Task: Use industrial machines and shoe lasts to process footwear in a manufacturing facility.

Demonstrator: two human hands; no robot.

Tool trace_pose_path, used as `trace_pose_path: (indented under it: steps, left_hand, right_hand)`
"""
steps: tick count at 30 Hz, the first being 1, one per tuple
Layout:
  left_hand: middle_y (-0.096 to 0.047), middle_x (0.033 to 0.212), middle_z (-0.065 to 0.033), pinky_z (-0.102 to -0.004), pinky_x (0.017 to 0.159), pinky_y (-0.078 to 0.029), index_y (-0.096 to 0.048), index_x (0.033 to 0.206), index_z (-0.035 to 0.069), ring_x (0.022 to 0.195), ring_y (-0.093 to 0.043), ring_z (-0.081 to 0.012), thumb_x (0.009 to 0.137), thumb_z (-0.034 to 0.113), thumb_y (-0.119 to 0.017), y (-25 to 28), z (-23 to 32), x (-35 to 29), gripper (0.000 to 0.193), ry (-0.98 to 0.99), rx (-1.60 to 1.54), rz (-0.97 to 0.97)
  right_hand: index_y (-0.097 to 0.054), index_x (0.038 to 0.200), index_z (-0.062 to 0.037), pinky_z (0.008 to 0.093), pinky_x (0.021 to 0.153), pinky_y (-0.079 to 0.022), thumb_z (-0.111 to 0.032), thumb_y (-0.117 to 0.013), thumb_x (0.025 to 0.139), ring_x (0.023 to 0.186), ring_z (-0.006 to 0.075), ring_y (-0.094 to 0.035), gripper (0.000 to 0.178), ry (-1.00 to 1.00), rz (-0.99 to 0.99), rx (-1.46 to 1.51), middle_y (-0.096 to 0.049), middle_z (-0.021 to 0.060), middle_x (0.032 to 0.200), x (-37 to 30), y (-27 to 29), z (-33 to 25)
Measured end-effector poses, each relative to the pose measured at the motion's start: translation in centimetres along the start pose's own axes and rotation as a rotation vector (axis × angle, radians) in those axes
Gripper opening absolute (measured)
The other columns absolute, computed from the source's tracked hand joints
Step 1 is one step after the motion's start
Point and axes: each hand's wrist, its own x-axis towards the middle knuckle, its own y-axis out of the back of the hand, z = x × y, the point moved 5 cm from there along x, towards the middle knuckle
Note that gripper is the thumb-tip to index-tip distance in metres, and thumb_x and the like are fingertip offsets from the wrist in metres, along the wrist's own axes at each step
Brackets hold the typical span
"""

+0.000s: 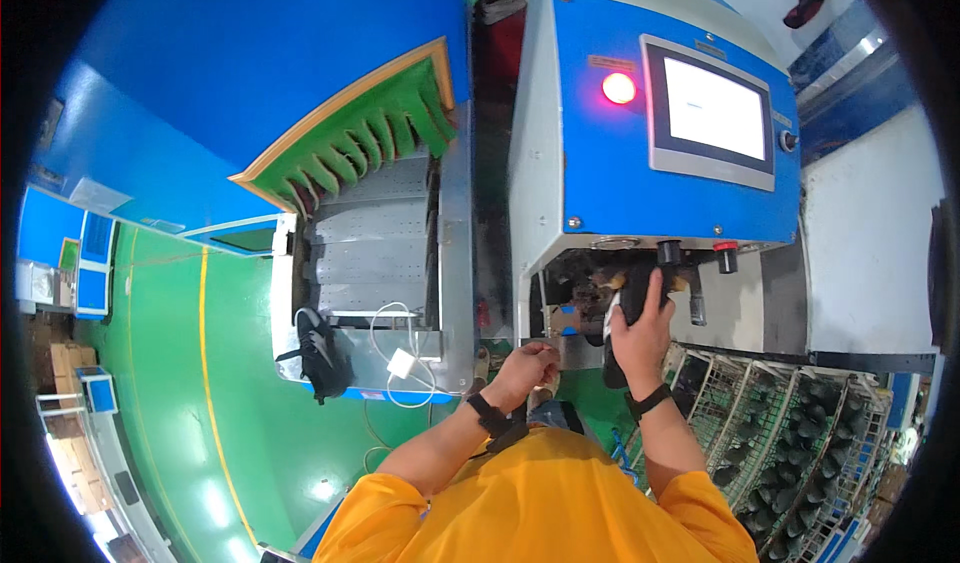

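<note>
My right hand [642, 341] grips a black shoe [634, 298] with a white patch on its side. The shoe is held upright at the dark opening under a blue machine's front panel [610, 188]; its upper end is partly hidden there. My left hand [533, 367] is just left of the shoe, at the machine's lower front edge. Its fingers are curled together, and whatever may be between them does not show. A second black shoe [322, 355] with a pale stripe rests on the front left corner of the conveyor [370, 253].
A white adapter [401, 363] and its looped cable lie on the conveyor's front ledge. Green flaps [350, 153] hang over the tunnel. The machine bears a lit red lamp [619, 88], a screen [715, 111] and a red-ringed button [726, 255]. Wire racks [735, 413] with dark items stand at right.
</note>
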Motion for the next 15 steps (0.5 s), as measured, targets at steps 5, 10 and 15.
trace_pose_path:
  steps: [5,10,15]
  left_hand:
    - [-0.067,0.079,-0.008,-0.0325,0.067,-0.053,-0.067,0.109,-0.001,0.071,-0.066,-0.0185,0.101,0.034,-0.057,-1.1,-0.8,-1.1,0.038,-0.174,0.413,-0.141]
    - [-0.07,0.094,-0.0084,-0.0308,0.072,-0.056,-0.065,0.121,0.001,0.082,-0.07,-0.0216,0.104,0.062,-0.048,-4.5,0.5,-5.1,0.065,0.201,0.182,-0.381]
    - [-0.073,0.107,-0.0053,-0.0315,0.079,-0.056,-0.066,0.125,0.008,0.091,-0.07,-0.0176,0.103,0.069,-0.04,-5.4,-5.8,-3.9,0.07,0.538,0.049,-0.838]
  right_hand:
    - [-0.028,0.163,-0.011,0.0594,0.093,-0.049,-0.018,-0.076,0.089,0.12,0.0559,-0.052,0.088,0.032,0.132,0.102,-0.043,0.034,0.137,-8.2,1.5,0.4]
    - [-0.039,0.158,-0.008,0.0605,0.093,-0.049,-0.023,-0.079,0.085,0.12,0.0588,-0.052,0.084,0.078,0.098,0.048,-0.042,0.0373,0.139,-17.3,3.8,4.6]
    - [-0.057,0.145,-0.0035,0.0491,0.089,-0.053,-0.025,-0.081,0.083,0.098,0.0474,-0.062,0.07,0.256,-0.274,0.177,-0.06,0.026,0.113,-19.3,7.9,1.1]
